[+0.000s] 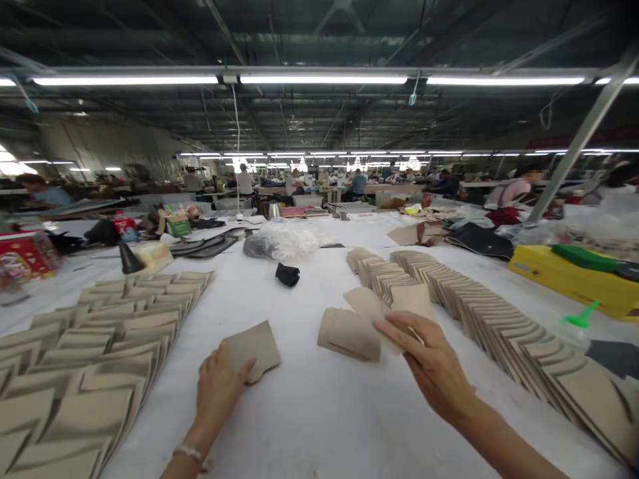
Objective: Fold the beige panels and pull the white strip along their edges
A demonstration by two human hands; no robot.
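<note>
My left hand (219, 389) grips a beige fabric piece (253, 349) by its left edge, thumb on top, just over the white table (299, 426). At the right, my right hand (432, 359) has its fingers closed on another beige piece (368, 305), which partly hides behind the fingers. Just left of that hand lies a small stack of beige pieces (348, 336). Behind it, a short row of overlapping pieces (382, 273) runs away from me. A long overlapping row (489, 319) lines the right side, and several such rows (104, 386) cover the left side.
A crumpled black item (287, 275) and a clear plastic bag (294, 239) lie farther back. On the right stand a yellow box (574, 279) and a bottle with a green nozzle (576, 326). A black cone (130, 258) sits back left. Several people work in the distance.
</note>
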